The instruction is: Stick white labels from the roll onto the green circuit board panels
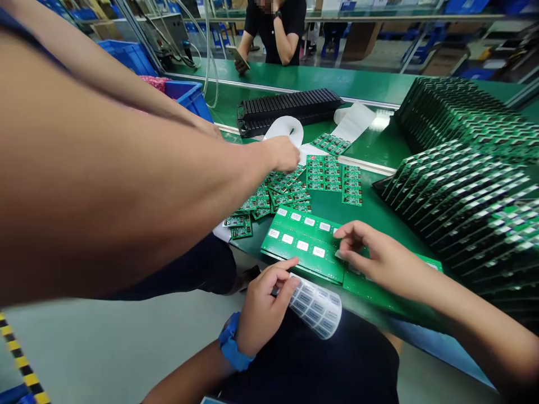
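Note:
My left hand (269, 300), with a blue band at the wrist, pinches a curled sheet of printed labels (318, 307) just off the table's front edge. My right hand (373, 252) is above the green circuit board panel (290, 255), its thumb and forefinger pinched on a small white label (339, 255), partly hidden. Two rows of white labels sit on this panel. Beneath my right hand and forearm lies another green panel (370, 289), touching or nearly touching the first; the hand covers much of it.
A co-worker's arm (202, 163) crosses from the left, its hand near a white paper roll (286, 130) and piled small circuit boards (290, 191). Black racks (290, 104) lie behind. Racked boards (458, 207) line the right. A person (275, 33) sits opposite.

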Action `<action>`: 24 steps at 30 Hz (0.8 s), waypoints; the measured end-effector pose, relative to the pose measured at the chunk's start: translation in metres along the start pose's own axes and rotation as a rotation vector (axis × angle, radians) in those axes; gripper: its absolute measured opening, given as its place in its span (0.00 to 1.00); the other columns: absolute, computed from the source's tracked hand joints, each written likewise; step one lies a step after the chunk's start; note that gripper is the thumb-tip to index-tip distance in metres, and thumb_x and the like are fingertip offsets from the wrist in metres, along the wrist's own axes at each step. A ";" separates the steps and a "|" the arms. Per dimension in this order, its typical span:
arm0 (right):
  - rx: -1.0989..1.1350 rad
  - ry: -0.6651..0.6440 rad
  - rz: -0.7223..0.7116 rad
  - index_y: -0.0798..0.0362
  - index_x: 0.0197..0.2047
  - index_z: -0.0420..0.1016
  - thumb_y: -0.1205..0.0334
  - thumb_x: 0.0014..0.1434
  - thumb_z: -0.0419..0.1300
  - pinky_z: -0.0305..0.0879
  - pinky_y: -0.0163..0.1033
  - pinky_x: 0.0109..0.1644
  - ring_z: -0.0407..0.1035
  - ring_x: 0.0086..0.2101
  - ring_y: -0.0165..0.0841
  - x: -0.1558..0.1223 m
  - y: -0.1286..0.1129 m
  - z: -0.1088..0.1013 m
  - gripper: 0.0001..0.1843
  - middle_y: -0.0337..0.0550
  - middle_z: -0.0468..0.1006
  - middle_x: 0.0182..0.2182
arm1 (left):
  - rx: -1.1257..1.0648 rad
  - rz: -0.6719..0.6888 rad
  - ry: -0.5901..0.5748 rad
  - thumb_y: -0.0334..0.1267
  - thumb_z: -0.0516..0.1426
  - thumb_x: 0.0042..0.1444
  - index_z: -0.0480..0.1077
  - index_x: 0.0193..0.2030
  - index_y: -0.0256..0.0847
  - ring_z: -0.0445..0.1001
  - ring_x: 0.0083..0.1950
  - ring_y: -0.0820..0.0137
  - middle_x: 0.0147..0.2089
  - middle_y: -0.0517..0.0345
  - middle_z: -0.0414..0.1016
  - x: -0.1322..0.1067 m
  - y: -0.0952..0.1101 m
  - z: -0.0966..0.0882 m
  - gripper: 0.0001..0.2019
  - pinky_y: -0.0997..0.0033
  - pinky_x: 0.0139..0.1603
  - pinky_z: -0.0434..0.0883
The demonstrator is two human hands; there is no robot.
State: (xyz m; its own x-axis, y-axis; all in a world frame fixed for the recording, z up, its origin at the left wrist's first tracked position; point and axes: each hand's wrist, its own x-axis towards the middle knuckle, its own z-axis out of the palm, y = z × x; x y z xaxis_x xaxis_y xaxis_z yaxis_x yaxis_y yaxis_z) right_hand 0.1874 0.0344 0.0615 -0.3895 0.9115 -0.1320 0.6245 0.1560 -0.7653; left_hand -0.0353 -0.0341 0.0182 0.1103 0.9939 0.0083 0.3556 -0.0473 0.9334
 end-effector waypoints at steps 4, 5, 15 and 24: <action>0.062 -0.055 0.042 0.50 0.45 0.60 0.67 0.57 0.52 0.64 0.39 0.37 0.68 0.31 0.33 0.000 0.005 0.007 0.12 0.37 0.72 0.31 | 0.006 0.005 0.000 0.35 0.52 0.60 0.65 0.29 0.40 0.74 0.41 0.70 0.54 0.53 0.72 0.001 0.000 0.000 0.08 0.73 0.39 0.69; 0.036 -0.039 0.043 0.50 0.45 0.60 0.68 0.57 0.52 0.64 0.39 0.37 0.68 0.31 0.33 0.001 0.005 0.010 0.12 0.37 0.72 0.31 | 0.009 0.003 -0.001 0.36 0.52 0.60 0.65 0.29 0.40 0.74 0.41 0.70 0.54 0.53 0.71 0.001 0.000 0.000 0.08 0.73 0.39 0.69; -0.302 0.267 -0.211 0.51 0.37 0.63 0.70 0.59 0.50 0.65 0.45 0.43 0.64 0.46 0.41 -0.019 0.000 0.009 0.05 0.51 0.67 0.44 | 0.013 -0.025 -0.036 0.37 0.52 0.60 0.65 0.30 0.40 0.75 0.38 0.71 0.55 0.52 0.71 -0.001 -0.004 -0.002 0.09 0.72 0.38 0.69; -0.417 -0.017 -0.110 0.54 0.37 0.64 0.43 0.41 0.68 0.50 0.58 0.58 0.44 0.60 0.55 0.006 -0.010 -0.001 0.29 0.59 0.60 0.55 | -0.044 0.271 0.146 0.30 0.53 0.58 0.65 0.30 0.41 0.72 0.49 0.68 0.48 0.55 0.75 -0.014 -0.024 -0.007 0.06 0.69 0.48 0.69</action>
State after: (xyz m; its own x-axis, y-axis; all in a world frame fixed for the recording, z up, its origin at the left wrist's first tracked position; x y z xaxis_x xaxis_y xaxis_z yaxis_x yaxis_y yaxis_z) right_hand 0.1793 0.0390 0.0688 -0.4782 0.8749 -0.0764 0.7971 0.3958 -0.4560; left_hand -0.0515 -0.0461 -0.0016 0.0603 0.9496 0.3077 0.2905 -0.3116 0.9047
